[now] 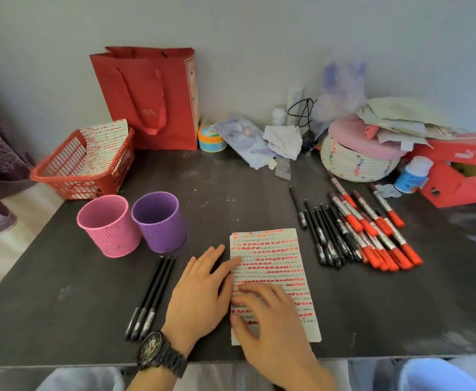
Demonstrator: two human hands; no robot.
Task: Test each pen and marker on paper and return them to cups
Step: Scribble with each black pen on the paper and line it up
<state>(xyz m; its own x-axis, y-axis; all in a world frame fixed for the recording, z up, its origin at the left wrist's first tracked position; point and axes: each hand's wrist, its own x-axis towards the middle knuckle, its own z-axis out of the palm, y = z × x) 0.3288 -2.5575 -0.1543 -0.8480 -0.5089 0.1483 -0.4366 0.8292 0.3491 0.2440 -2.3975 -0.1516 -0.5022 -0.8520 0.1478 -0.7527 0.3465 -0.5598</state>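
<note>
A sheet of paper (276, 261) covered in rows of red and black marks lies on the dark table (90, 277). My left hand (200, 289), wearing a dark watch, rests flat with its fingertips on the paper's left edge. My right hand (268, 320) lies over the paper's lower left part, fingers spread and touching it. Three black pens (150, 297) lie side by side left of my left hand. A pink cup (108, 224) and a purple cup (159, 221) stand upright behind them. Several black pens (325, 235) and red-capped markers (378, 232) lie in a pile to the right.
A red basket (70, 176) with marked paper sits at the back left, a red gift bag (152, 97) behind it. Cloth, a small tub (211, 139), a woven lidded basket (358, 153), a white bottle (413, 174) and a red shoebox (462, 170) crowd the back right.
</note>
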